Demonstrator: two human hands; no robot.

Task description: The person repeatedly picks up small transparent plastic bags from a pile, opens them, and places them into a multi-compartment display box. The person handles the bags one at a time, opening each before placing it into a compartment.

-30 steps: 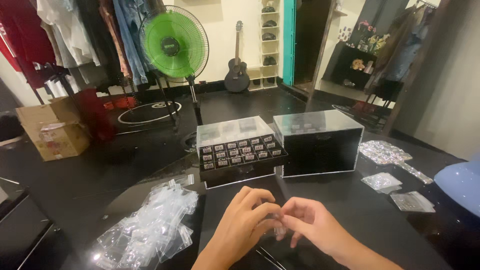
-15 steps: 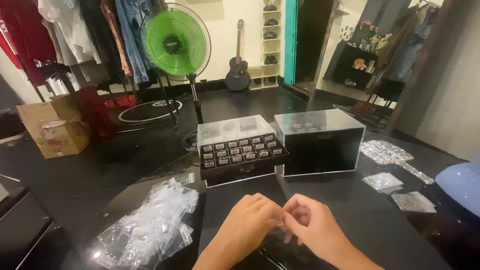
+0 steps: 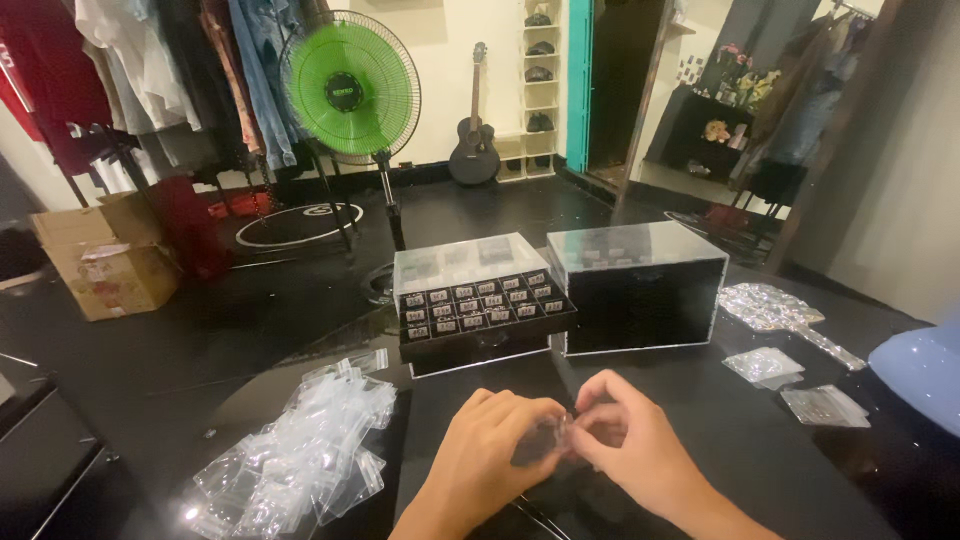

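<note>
My left hand (image 3: 495, 455) and my right hand (image 3: 628, 445) meet over the black table (image 3: 700, 470), fingertips pinched together on a small clear plastic bag (image 3: 566, 436); what is in it I cannot make out. Just beyond them stands a black tray of small labelled compartments (image 3: 482, 312) under a clear lid. To its right is a clear-topped black box (image 3: 640, 288). A heap of empty small clear zip bags (image 3: 300, 450) lies to the left of my left hand.
Filled small clear packets (image 3: 765, 365) and a shiny pile (image 3: 768, 305) lie at the right, beside a pale blue object (image 3: 920, 365). Farther back are a green standing fan (image 3: 350, 90), hanging clothes (image 3: 150, 70), a cardboard box (image 3: 105, 255), a guitar (image 3: 474, 150).
Both hands stay together on the small bag with only slight finger shifts. The view has drifted a little.
</note>
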